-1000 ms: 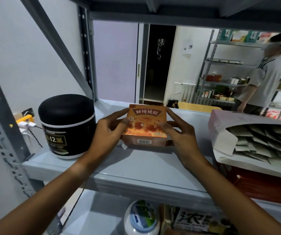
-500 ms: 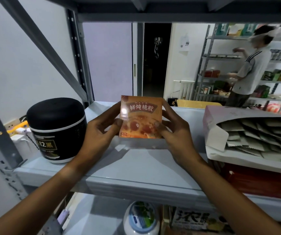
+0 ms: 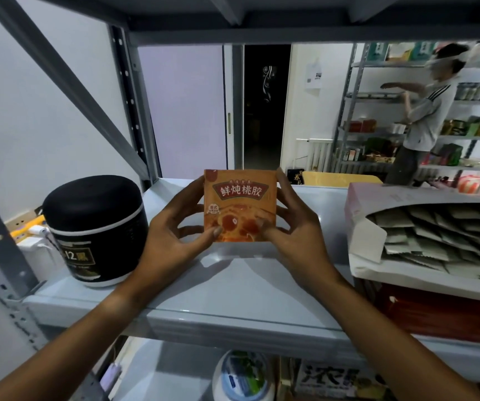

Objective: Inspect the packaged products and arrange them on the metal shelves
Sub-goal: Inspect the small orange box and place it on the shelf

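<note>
I hold an orange packaged box (image 3: pixel 240 205) with red Chinese lettering upright over the grey metal shelf (image 3: pixel 233 287), its printed front facing me. My left hand (image 3: pixel 175 235) grips its left edge, thumb on the front near the bottom. My right hand (image 3: pixel 293 227) grips its right edge, fingers curled behind and thumb on the front. The box's bottom edge sits just above or at the shelf surface; I cannot tell which.
A black round container (image 3: pixel 97 230) stands at the shelf's left. At the right a pink open box of sachets (image 3: pixel 424 235) lies on a red box (image 3: pixel 447 314). Products sit on the lower shelf (image 3: pixel 241 377). A person (image 3: pixel 424 117) works at far shelves.
The orange box has been tipped up from lying tilted back to standing upright with its front toward me. Both hands stay on its sides.
</note>
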